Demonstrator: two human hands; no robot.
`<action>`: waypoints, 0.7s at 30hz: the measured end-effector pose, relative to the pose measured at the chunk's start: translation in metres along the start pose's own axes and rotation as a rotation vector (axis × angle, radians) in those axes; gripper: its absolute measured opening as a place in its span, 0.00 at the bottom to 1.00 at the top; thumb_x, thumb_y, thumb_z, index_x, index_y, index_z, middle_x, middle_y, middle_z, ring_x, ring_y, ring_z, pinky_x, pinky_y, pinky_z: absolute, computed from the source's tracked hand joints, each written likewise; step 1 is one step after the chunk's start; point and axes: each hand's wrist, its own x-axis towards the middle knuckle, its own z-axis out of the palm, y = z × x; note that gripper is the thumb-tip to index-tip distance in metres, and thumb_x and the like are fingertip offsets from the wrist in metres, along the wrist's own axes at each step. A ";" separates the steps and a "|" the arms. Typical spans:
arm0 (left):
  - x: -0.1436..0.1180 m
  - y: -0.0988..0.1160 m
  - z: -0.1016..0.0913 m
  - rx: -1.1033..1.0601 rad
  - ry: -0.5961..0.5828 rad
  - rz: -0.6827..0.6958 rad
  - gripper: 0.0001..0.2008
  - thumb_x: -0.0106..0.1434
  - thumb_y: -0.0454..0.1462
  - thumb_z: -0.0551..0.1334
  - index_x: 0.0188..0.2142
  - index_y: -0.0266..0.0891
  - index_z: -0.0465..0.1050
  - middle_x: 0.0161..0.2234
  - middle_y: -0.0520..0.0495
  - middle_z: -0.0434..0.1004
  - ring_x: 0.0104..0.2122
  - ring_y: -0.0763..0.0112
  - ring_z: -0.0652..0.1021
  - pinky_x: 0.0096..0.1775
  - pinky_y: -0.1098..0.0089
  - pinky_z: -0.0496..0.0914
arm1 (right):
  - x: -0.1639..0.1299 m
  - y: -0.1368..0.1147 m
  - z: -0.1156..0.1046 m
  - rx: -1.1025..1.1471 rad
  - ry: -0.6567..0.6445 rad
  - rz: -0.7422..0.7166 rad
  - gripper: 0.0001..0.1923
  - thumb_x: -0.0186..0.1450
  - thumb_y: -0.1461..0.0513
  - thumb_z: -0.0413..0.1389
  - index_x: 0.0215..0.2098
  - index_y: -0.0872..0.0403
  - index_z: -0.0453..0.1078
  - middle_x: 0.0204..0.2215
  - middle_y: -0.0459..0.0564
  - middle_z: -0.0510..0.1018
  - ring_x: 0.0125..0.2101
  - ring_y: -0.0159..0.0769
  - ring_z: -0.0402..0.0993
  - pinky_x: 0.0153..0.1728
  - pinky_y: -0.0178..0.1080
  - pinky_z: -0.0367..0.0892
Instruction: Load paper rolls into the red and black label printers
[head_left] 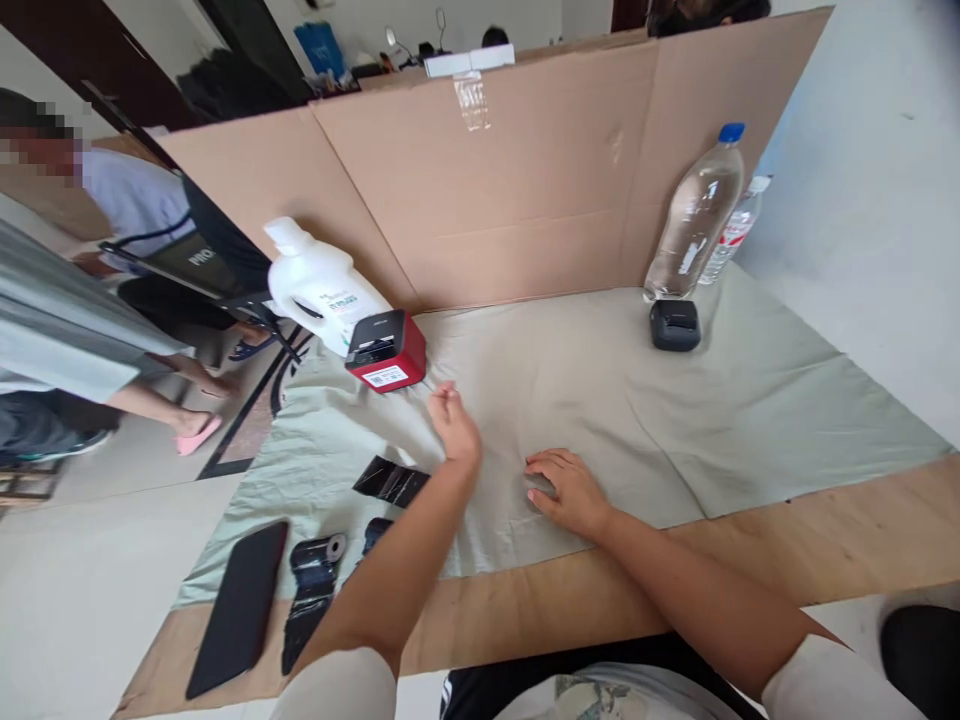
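nearest the body, just short of the cloth's [750,420] front edge, a black phone [240,605] lies flat, with two dark rolls [319,560] beside it and a glossy black wrapper [390,482] a little further onto the cloth. the right hand [566,492] rests palm down on the cloth, fingers spread and loose, gripping nothing. the left hand [454,422] hangs above the cloth with fingers loosely curled; i cannot tell whether it pinches something small. it is closest to the red label printer [386,350], which sits at the cloth's far left, its black lid up. as i judge it, a steady reach to the printer wants the right hand pressing the cloth flat so it does not bunch. beyond the printer a white jug [315,285] leans; at the cloth's far right sit a small black device [675,325] and two clear bottles [694,215] against the cardboard wall [525,180].
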 end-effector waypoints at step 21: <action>-0.092 -0.002 0.002 -0.016 -0.502 0.059 0.09 0.65 0.42 0.57 0.34 0.41 0.72 0.37 0.46 0.73 0.38 0.67 0.74 0.43 0.64 0.70 | 0.135 0.174 -0.214 -0.461 0.469 0.967 0.55 0.56 0.48 0.65 0.69 0.67 0.46 0.64 0.84 0.51 0.64 0.69 0.53 0.59 0.58 0.52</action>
